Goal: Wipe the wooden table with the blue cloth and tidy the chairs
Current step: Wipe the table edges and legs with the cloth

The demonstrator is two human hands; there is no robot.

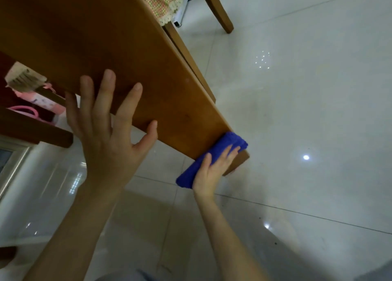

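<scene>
Left hand (108, 136) spread, gripping nothing; right hand (212, 172) presses blue cloth (234, 141) flat-fingered onto wooden table (127, 47) near corner; wiping seems underway, far chair (216, 7) apparently not yet tidied.

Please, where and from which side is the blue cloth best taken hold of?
Probably at its middle, from the person's side of the table edge. The blue cloth is folded into a long thick pad along that edge near the corner, so fingers on top and thumb beneath would pinch every layer. The right hand lies flat on it.
</scene>
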